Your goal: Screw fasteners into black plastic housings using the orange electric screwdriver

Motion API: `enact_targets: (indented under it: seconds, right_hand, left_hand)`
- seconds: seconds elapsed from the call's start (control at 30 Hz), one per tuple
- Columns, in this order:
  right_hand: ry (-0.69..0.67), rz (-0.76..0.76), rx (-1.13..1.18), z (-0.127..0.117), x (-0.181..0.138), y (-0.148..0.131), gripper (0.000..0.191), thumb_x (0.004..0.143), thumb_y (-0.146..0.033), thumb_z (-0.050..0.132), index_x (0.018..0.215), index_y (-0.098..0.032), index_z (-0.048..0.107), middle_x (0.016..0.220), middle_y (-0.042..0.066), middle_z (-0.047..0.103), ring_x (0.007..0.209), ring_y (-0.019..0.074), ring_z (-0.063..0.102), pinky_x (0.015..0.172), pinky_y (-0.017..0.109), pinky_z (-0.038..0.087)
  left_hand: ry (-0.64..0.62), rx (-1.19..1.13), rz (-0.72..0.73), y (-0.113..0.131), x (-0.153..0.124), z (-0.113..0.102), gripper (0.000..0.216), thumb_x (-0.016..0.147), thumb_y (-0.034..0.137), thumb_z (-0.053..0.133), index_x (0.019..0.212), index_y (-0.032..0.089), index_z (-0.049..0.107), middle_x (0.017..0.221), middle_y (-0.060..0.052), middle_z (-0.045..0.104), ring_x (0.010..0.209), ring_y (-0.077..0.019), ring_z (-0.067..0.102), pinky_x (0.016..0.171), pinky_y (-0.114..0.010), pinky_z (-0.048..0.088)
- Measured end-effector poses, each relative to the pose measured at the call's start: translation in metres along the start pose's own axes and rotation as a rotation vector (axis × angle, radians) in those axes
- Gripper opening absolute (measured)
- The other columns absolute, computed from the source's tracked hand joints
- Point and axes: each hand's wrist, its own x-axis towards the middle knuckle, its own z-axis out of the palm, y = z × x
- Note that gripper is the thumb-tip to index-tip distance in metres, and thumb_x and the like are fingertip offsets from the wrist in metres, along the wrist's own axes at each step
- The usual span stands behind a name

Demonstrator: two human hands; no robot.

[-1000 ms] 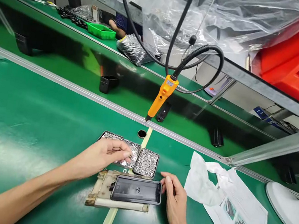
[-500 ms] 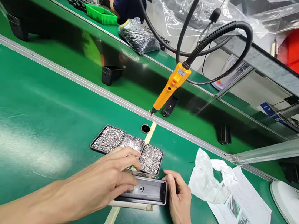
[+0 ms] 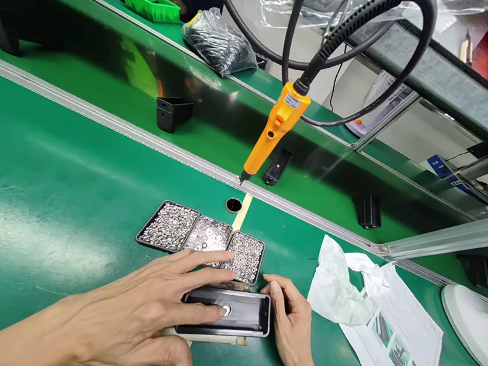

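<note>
A long black plastic housing point(image 3: 246, 318), open side up, lies on a light-coloured support point(image 3: 207, 338) on the green table. My left hand point(image 3: 157, 304) reaches over it with fingers spread. Its index fingertip touches a small shiny washer point(image 3: 226, 310) on the housing's floor, while the thumb stands apart. My right hand point(image 3: 292, 316) is closed at the housing's right end, thumb and index finger against its corner. Beyond the housing stand trays of small metal parts: a left tray point(image 3: 170, 226), a middle tray of washers point(image 3: 209, 234) and a right tray of nut-like pieces point(image 3: 246, 255).
An orange electric screwdriver point(image 3: 277, 130) hangs by its cable behind the trays, near a small round black dish point(image 3: 234, 205). White cloth point(image 3: 339, 283) and an instruction sheet point(image 3: 402, 353) lie at right. Across the partition point(image 3: 117, 75), a person sits near a green basket point(image 3: 151, 5).
My left fingers have spread, and the index fingertip now rests on a washer at the housing's middle. My right hand stays at the end. The camera view has shifted slightly.
</note>
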Motion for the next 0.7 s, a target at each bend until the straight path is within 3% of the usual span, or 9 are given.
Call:
enact_targets:
  seconds: [0.2, 0.3, 0.4, 0.53, 0.6, 0.7]
  right_hand:
    - [0.0, -0.002, -0.002, 0.0, -0.001, 0.001, 0.039, 0.102, -0.056, 0.052, 0.109, -0.025, 0.074, 0.085, 0.0, 0.069, 0.074, 0.0131, 0.06, 0.068, 0.023, 0.043]
    - [0.004, 0.005, 0.004, -0.001, -0.002, 0.003, 0.039, 0.102, -0.057, 0.052, 0.108, -0.025, 0.074, 0.085, 0.001, 0.069, 0.075, 0.0136, 0.061, 0.069, 0.023, 0.044]
    - [0.007, 0.018, 0.015, -0.001, -0.002, 0.005, 0.04, 0.101, -0.058, 0.054, 0.109, -0.025, 0.074, 0.085, 0.001, 0.069, 0.074, 0.014, 0.06, 0.067, 0.023, 0.045]
    - [0.031, 0.028, 0.068, -0.003, 0.001, 0.008, 0.042, 0.098, -0.06, 0.057, 0.111, -0.024, 0.074, 0.084, 0.003, 0.068, 0.07, 0.0148, 0.058, 0.065, 0.024, 0.047]
    - [0.035, 0.045, 0.097, -0.006, 0.007, 0.009, 0.045, 0.096, -0.063, 0.059, 0.109, -0.023, 0.074, 0.084, 0.004, 0.067, 0.067, 0.0148, 0.057, 0.062, 0.025, 0.047]
    - [-0.009, 0.096, 0.143, -0.009, 0.023, 0.002, 0.05, 0.093, -0.066, 0.061, 0.109, -0.021, 0.073, 0.082, 0.004, 0.066, 0.061, 0.0135, 0.052, 0.054, 0.024, 0.044]
  left_hand:
    - [0.019, -0.077, -0.017, 0.004, 0.003, 0.005, 0.052, 0.098, 0.061, 0.061, 0.143, 0.034, 0.058, 0.161, -0.005, 0.045, 0.156, -0.0337, 0.026, 0.12, -0.055, 0.044]
    - [0.207, -0.177, -0.081, -0.01, 0.005, -0.005, 0.029, 0.109, 0.044, 0.049, 0.129, 0.034, 0.066, 0.144, -0.001, 0.06, 0.145, -0.0256, 0.042, 0.115, -0.045, 0.046]
    - [0.384, -0.088, -0.295, -0.037, 0.003, -0.012, 0.017, 0.108, 0.027, 0.054, 0.108, 0.025, 0.071, 0.115, -0.002, 0.07, 0.116, -0.0224, 0.056, 0.1, -0.04, 0.048]
    - [0.229, 0.108, -0.516, -0.069, -0.006, -0.008, 0.016, 0.103, 0.032, 0.063, 0.107, 0.02, 0.072, 0.104, -0.006, 0.069, 0.101, -0.0261, 0.052, 0.087, -0.041, 0.045]
    - [0.159, 0.118, -0.559, -0.075, -0.008, -0.004, 0.017, 0.104, 0.03, 0.061, 0.107, 0.018, 0.072, 0.102, -0.007, 0.067, 0.1, -0.0269, 0.051, 0.087, -0.042, 0.043]
    - [0.152, 0.118, -0.562, -0.074, -0.008, -0.004, 0.02, 0.106, 0.021, 0.05, 0.105, 0.017, 0.07, 0.1, -0.008, 0.065, 0.098, -0.0257, 0.049, 0.085, -0.041, 0.041]
